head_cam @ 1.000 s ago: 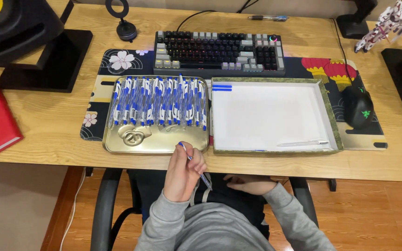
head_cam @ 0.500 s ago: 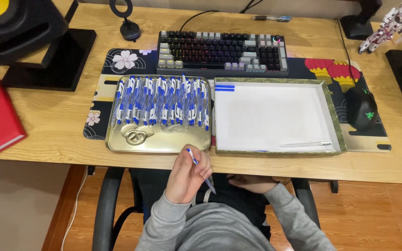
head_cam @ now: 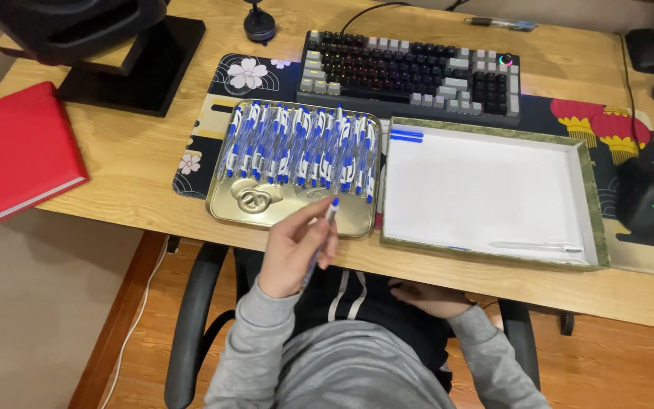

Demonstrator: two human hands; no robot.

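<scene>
left hand (head_cam: 294, 254): fingers pinched on a slim blue-capped clear plastic pen (head_cam: 321, 236), tip toward 1 o'clock, over near rim of gold metal tin tray (head_cam: 255, 206)
tray: row of matching blue-and-white pens (head_cam: 300, 145) across far half
right hand (head_cam: 427, 297): in lap under desk edge, grip unclear
white shallow green-rimmed box (head_cam: 486, 193): at 3 o'clock of tray, touching
</scene>
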